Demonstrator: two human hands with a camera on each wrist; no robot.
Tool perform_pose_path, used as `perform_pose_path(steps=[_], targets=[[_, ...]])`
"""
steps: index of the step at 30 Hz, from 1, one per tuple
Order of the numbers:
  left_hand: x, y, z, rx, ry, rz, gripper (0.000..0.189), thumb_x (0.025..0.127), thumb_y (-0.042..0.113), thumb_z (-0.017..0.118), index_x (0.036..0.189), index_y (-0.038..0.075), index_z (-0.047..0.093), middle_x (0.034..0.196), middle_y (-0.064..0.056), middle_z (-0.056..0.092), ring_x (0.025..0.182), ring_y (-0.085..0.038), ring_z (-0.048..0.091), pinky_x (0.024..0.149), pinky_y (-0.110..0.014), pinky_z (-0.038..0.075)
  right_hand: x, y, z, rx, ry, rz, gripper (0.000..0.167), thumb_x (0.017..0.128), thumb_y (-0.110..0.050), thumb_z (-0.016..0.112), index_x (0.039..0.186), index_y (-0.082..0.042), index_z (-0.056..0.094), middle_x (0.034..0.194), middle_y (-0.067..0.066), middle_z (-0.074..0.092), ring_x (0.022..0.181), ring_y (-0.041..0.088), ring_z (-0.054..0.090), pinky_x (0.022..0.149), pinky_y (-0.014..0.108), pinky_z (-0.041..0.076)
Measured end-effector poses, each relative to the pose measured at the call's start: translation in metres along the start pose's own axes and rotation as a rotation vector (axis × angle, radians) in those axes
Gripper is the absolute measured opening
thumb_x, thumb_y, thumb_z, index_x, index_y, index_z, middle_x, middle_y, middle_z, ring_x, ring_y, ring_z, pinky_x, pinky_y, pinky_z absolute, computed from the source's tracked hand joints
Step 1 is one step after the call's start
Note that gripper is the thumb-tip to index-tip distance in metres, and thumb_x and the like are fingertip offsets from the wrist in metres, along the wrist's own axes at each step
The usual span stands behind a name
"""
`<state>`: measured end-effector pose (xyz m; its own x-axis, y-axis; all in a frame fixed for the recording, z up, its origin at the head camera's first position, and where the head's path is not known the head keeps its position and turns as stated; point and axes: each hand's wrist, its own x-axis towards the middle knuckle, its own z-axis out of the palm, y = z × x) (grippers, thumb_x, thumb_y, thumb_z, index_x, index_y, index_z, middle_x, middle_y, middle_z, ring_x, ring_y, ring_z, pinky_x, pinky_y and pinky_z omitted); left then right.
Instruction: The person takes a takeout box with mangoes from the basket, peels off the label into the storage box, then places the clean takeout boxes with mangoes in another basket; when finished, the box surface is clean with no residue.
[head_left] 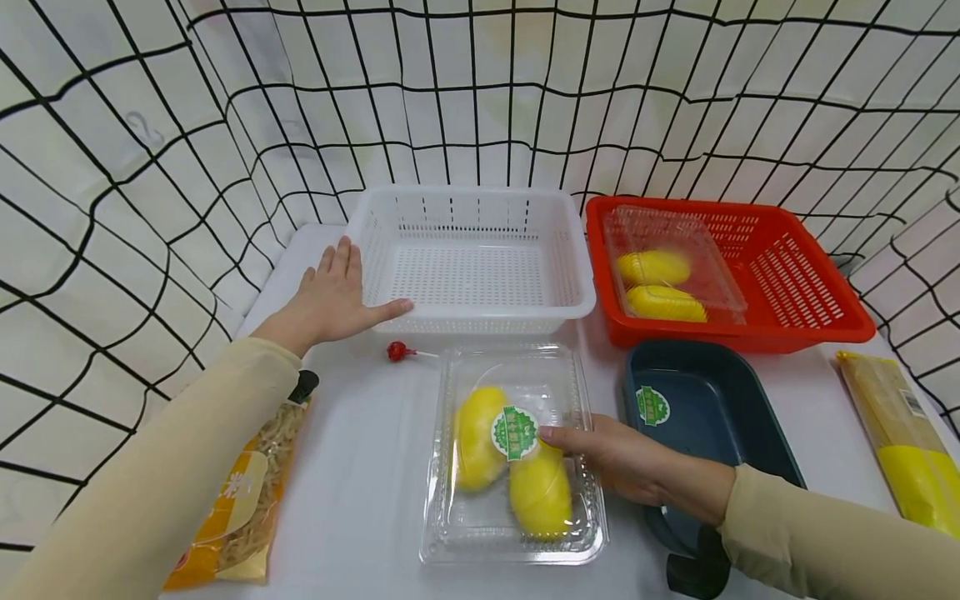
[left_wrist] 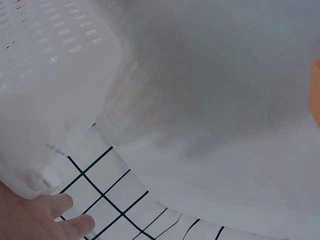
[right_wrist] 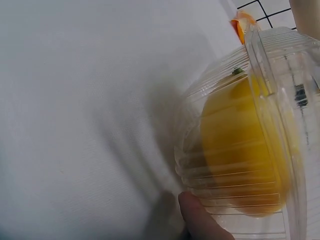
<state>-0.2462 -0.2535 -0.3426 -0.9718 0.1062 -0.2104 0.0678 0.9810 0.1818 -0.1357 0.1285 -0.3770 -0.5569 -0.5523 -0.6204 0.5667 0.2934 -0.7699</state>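
My right hand [head_left: 637, 457] grips the right side of a clear plastic fruit box [head_left: 517, 367], thumb on top near its round green label. Inside the box lie two yellow fruits that look like mangoes [head_left: 480, 450]. In the right wrist view, one fingertip [right_wrist: 197, 217] touches the box's ribbed side [right_wrist: 240, 185], and the box stands tilted over the white surface. With fingers spread, my left hand [head_left: 330, 300] rests on the left front corner of a white plastic basket [head_left: 472, 321]. The left wrist view shows fingers [left_wrist: 75, 225] by the basket's corner [left_wrist: 55, 130].
A red basket [head_left: 787, 329] at the back right holds another clear box [head_left: 720, 283] of yellow fruits. A dark blue tray [head_left: 720, 400] with a green label sits beside my right hand. A red lollipop [head_left: 397, 351], an orange bag [head_left: 247, 500] and a yellow packet [head_left: 911, 450] lie around. Black netting [head_left: 480, 92] encloses the table.
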Motion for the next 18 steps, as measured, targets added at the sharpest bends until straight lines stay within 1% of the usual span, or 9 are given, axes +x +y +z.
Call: perform_pose_path(steps=[2,8,11,14,18], targets=[[-0.0007,0.0002,-0.0005,-0.002,0.001,0.0,0.13,0.089,0.084,0.043,0.157,-0.013,-0.01,0.167,-0.029,-0.017,0.155,-0.053,-0.006,0.122,-0.071,0.009,0.0,0.0001,0.0007,-0.005,0.017,0.004,0.074,0.102,-0.041,0.057,0.153,0.001,0.024,0.148,0.021,0.044,0.134,0.035,0.045,0.113,0.061,0.043],[-0.0001,0.0005,-0.0001,0.002,0.001,0.0,0.13,0.088,0.085,0.041,0.156,-0.013,-0.01,0.167,-0.029,-0.018,0.155,-0.053,-0.006,0.122,-0.071,0.008,0.0,0.0018,0.0027,-0.033,0.101,0.024,0.076,0.099,-0.043,0.062,0.15,0.003,0.028,0.139,0.02,0.051,0.123,0.031,0.055,0.102,0.058,0.053],[0.0009,-0.0022,-0.0004,0.01,-0.002,0.007,0.132,0.087,0.087,0.04,0.156,-0.014,-0.011,0.166,-0.03,-0.02,0.154,-0.054,-0.007,0.121,-0.072,0.009,0.001,0.0013,0.0046,-0.048,0.108,0.016,0.073,0.099,-0.043,0.062,0.148,0.002,0.031,0.134,0.018,0.055,0.118,0.028,0.057,0.101,0.057,0.054],[0.0034,-0.0024,-0.0007,0.005,-0.015,0.014,0.133,0.086,0.088,0.038,0.156,-0.013,-0.011,0.166,-0.03,-0.021,0.154,-0.054,-0.009,0.122,-0.072,0.008,0.0004,0.0021,0.0035,-0.065,0.102,0.0,0.071,0.1,-0.043,0.062,0.148,0.001,0.032,0.13,0.015,0.059,0.115,0.026,0.06,0.102,0.058,0.053],[0.0045,-0.0045,-0.0033,-0.022,-0.042,0.012,0.13,0.089,0.085,0.041,0.156,-0.012,-0.014,0.165,-0.029,-0.025,0.153,-0.055,-0.013,0.121,-0.072,0.005,0.0018,0.0021,0.0022,-0.084,0.092,-0.017,0.07,0.099,-0.043,0.062,0.148,-0.001,0.034,0.128,0.014,0.062,0.112,0.025,0.062,0.103,0.06,0.052]])
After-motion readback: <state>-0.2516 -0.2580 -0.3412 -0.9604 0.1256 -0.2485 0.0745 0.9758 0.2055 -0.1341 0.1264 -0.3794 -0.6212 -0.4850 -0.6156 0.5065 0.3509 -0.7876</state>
